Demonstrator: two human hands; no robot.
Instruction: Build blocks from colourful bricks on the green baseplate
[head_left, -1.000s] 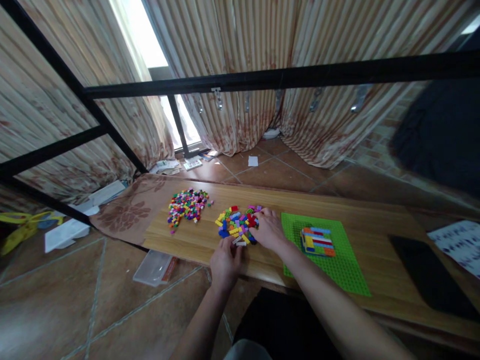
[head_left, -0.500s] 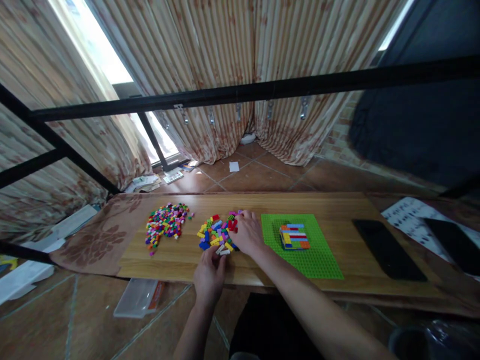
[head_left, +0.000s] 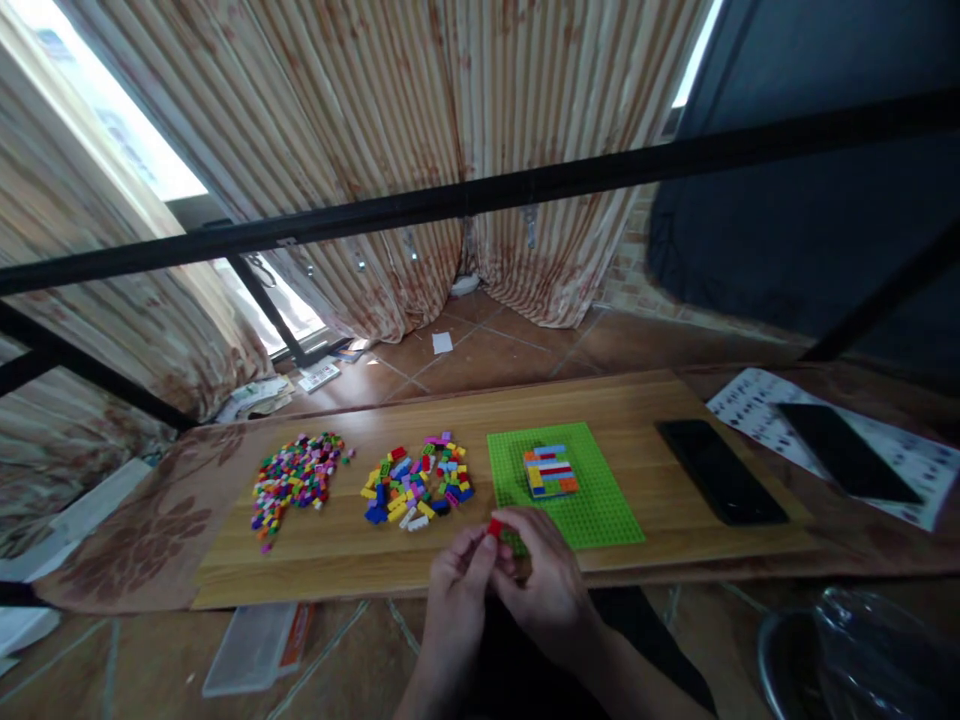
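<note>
Between the fingertips of both hands, at the board's front edge, is a small red brick (head_left: 494, 527). My left hand (head_left: 461, 580) pinches it from the left, and my right hand (head_left: 544, 575) grips it from the right. Just beyond my right hand lies a green baseplate (head_left: 607, 500), bearing a low multicoloured brick block (head_left: 551, 471) with striped rows on top. A loose pile of larger bricks (head_left: 409, 485) lies left of the baseplate. Farther left is a heap of small bricks (head_left: 300, 475).
A black phone (head_left: 720, 470) lies on the wooden board (head_left: 450, 413) at the right. Past it, a dark tablet (head_left: 847, 450) rests on a printed sheet (head_left: 757, 395). A clear plastic box (head_left: 251, 650) is below the front edge. A black metal bar (head_left: 450, 200) crosses behind.
Both hands have drawn back from the brick pile to the board's front edge and come together around a red brick. The view has shifted, with the board now tilted.
</note>
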